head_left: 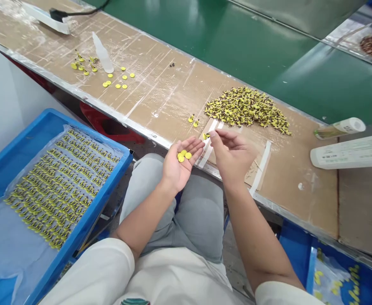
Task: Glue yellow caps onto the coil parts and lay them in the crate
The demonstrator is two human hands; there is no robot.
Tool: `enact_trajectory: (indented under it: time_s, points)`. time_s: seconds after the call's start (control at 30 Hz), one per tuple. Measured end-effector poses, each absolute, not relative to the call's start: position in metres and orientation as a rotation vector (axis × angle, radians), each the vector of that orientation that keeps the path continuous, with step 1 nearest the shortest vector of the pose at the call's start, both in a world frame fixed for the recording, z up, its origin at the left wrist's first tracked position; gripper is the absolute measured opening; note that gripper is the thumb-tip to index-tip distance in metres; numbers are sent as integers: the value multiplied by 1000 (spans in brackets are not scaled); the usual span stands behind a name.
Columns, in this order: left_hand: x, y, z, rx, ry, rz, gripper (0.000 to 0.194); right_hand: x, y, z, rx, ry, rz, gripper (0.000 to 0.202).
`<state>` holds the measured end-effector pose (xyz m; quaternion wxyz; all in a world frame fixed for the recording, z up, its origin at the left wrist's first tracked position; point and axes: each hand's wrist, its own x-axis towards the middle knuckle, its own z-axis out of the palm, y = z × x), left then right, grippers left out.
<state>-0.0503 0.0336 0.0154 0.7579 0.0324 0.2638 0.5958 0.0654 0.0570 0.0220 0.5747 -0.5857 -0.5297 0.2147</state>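
Observation:
My left hand (180, 166) is palm up over my lap at the table's front edge, its fingers loosely extended. Several round yellow discs (185, 156) lie in that palm. Just to the right, my right hand (233, 154) pinches a small yellow-and-dark piece (205, 136) between thumb and fingertips, apart from the left palm. Beyond it is a heap of small yellow-and-dark pieces (247, 109) on the cardboard-covered table (160, 97). A couple of yellow discs with dark parts standing on them (193, 121) are near the heap.
At the left stands a blue tray (50, 112) holding rows of yellow-and-dark pieces (58, 186). Loose yellow discs (118, 86) lie around a white nozzle bottle (102, 53). White cylindrical containers (351, 151) lie at the right. A green surface (205, 42) runs behind the table.

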Motion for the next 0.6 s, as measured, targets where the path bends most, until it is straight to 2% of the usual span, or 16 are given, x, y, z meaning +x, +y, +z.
enact_trajectory:
  time_s: [0.37,0.6]
  points:
    - [-73,48,7,5,552,1392,31,62,105,-22,-1653,-1788,7,29]
    - [-76,49,6,4,561,1392,30,61,107,-29,-1678,-1844,-118,29]
